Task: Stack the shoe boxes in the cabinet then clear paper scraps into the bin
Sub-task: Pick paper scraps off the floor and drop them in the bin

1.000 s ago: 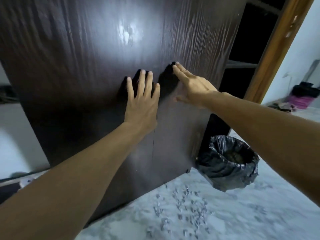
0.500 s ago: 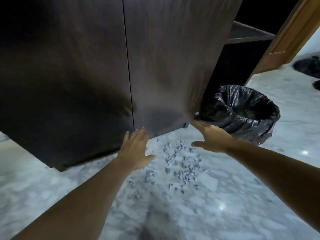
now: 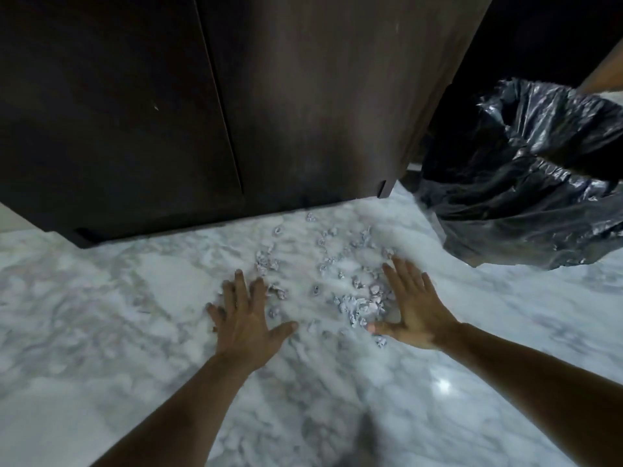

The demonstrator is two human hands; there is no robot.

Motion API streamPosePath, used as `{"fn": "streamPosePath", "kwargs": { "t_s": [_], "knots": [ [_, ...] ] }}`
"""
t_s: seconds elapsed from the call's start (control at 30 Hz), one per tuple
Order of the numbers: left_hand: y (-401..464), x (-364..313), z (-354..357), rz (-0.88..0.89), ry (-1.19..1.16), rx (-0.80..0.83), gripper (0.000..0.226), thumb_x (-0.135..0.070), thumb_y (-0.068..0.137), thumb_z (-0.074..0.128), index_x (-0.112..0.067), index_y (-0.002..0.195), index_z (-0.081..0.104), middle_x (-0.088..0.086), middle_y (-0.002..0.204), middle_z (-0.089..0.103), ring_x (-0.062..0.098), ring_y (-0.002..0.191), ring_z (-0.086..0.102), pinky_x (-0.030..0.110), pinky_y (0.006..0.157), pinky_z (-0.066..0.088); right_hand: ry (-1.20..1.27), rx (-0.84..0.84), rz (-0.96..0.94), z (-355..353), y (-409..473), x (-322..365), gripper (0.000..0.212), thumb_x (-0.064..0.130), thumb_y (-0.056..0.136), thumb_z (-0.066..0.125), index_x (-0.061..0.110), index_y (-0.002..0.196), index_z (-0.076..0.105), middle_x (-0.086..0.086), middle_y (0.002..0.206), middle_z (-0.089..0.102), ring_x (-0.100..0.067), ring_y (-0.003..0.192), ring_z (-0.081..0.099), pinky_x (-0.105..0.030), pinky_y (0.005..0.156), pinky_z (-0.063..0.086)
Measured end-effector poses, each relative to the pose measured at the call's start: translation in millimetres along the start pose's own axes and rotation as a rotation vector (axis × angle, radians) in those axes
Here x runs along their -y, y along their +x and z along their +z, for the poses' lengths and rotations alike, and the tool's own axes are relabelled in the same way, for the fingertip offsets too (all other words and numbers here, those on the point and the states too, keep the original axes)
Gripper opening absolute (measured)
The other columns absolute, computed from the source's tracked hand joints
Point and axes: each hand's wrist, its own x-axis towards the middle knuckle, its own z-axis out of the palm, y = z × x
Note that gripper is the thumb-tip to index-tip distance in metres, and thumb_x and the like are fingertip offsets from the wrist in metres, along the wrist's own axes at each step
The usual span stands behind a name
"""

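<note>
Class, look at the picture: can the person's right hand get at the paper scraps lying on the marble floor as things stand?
Probably yes. The right hand lies open right beside the paper scraps on the floor, its thumb among them, and nothing stands between. The left hand flanks the other side.

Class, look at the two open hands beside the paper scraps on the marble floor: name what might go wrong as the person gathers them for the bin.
1. The paper scraps are small and widely scattered; the left hand and right hand may leave some behind, especially near the cabinet.
2. The bin stands off to the right, so scooped scraps could fall in transit.
</note>
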Motion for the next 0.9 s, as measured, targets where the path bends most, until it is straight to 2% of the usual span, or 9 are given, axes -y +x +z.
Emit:
{"fn": "streamPosePath", "kwargs": {
  "t_s": [0.13, 0.27, 0.33, 0.4, 0.5, 0.6, 0.73, 0.83, 0.9],
  "knots": [
    [-13.9, -5.1, 27.1, 0.043, -0.069, -0.108, 0.101, -0.079, 0.075, 0.019, -0.019, 0.156, 0.01, 0.014, 0.163, -0.006, 0.031, 0.149, -0.012, 0.054, 0.119, -0.002, 0.09, -0.039, -0.068, 21.3, -6.5, -0.8, 0.119, 0.093, 0.067, 0.02, 0.02, 0.155, -0.01, -0.008, 0.162, -0.02, -0.028, 0.148, -0.02, -0.046, 0.12, -0.007],
    [-5.1, -19.1, 38.6, 0.186, -0.124, -0.185, 0.086, -0.068, 0.086, 0.023, -0.015, 0.154, 0.022, 0.013, 0.163, 0.009, 0.029, 0.151, 0.001, 0.05, 0.12, 0.002, 0.097, -0.104, -0.15, 30.7, -0.2, 5.8, 0.1, 0.085, 0.078, 0.019, 0.026, 0.157, 0.001, -0.012, 0.164, -0.007, -0.03, 0.15, -0.013, -0.053, 0.119, -0.004],
    [0.6, -25.2, 41.9, 0.215, -0.108, -0.226, 0.077, -0.064, 0.089, 0.028, -0.019, 0.152, 0.028, 0.01, 0.162, 0.016, 0.031, 0.15, 0.01, 0.053, 0.118, 0.007, 0.062, -0.126, -0.175, 31.9, 6.8, 8.4, 0.09, 0.08, 0.084, 0.024, 0.03, 0.157, 0.004, -0.013, 0.165, -0.001, -0.032, 0.151, -0.005, -0.058, 0.118, 0.002],
    [5.1, -31.1, 43.8, 0.252, -0.059, -0.265, 0.072, -0.063, 0.091, 0.031, -0.024, 0.152, 0.03, 0.011, 0.161, 0.02, 0.033, 0.148, 0.015, 0.056, 0.117, 0.012, 0.021, -0.172, -0.212, 31.3, 13.7, 11.6, 0.081, 0.074, 0.088, 0.031, 0.033, 0.155, 0.016, -0.014, 0.163, 0.012, -0.035, 0.15, 0.011, -0.062, 0.115, 0.015],
    [15.5, -47.0, 45.3, 0.342, -0.028, -0.265, 0.07, -0.066, 0.09, 0.034, -0.03, 0.151, 0.032, 0.011, 0.16, 0.023, 0.034, 0.147, 0.017, 0.055, 0.115, 0.017, -0.058, -0.262, -0.273, 30.5, 23.8, 12.2, 0.065, 0.067, 0.091, 0.037, 0.036, 0.148, 0.036, -0.013, 0.156, 0.034, -0.036, 0.137, 0.035, -0.056, 0.102, 0.032],
    [28.8, -58.9, 49.6, 0.401, 0.056, -0.289, 0.062, -0.062, 0.091, 0.038, -0.031, 0.146, 0.042, 0.01, 0.157, 0.032, 0.033, 0.142, 0.028, 0.054, 0.11, 0.024, -0.022, -0.386, -0.299, 33.0, 32.9, 8.2, 0.048, 0.057, 0.092, 0.046, 0.033, 0.133, 0.054, -0.008, 0.142, 0.05, -0.033, 0.123, 0.046, -0.049, 0.092, 0.036],
    [34.4, -60.6, 51.4, 0.41, 0.03, -0.412, 0.038, -0.044, 0.095, 0.042, -0.022, 0.117, 0.063, 0.006, 0.125, 0.054, 0.027, 0.109, 0.049, 0.04, 0.087, 0.039, 0.061, -0.534, -0.324, 38.9, 45.3, 1.3, 0.022, 0.035, 0.095, 0.052, 0.018, 0.101, 0.064, -0.007, 0.109, 0.058, -0.03, 0.09, 0.054, -0.038, 0.073, 0.04],
    [32.9, -60.9, 52.6, 0.463, -0.027, -0.495, 0.031, -0.037, 0.096, 0.043, -0.014, 0.085, 0.061, 0.004, 0.088, 0.056, 0.024, 0.08, 0.052, 0.037, 0.067, 0.043, 0.082, -0.619, -0.348, 42.6, 44.0, 2.7, 0.027, 0.031, 0.097, 0.05, 0.011, 0.084, 0.062, -0.008, 0.082, 0.056, -0.029, 0.065, 0.054, -0.035, 0.059, 0.045],
    [32.1, -62.8, 51.8, 0.503, 0.02, -0.533, 0.034, -0.031, 0.096, 0.045, -0.012, 0.071, 0.058, 0.004, 0.07, 0.055, 0.024, 0.061, 0.054, 0.035, 0.054, 0.041, 0.044, -0.677, -0.328, 42.8, 42.9, 5.4, 0.036, 0.033, 0.098, 0.047, 0.012, 0.073, 0.062, -0.005, 0.068, 0.057, -0.028, 0.053, 0.057, -0.03, 0.047, 0.042]
  ]
}}
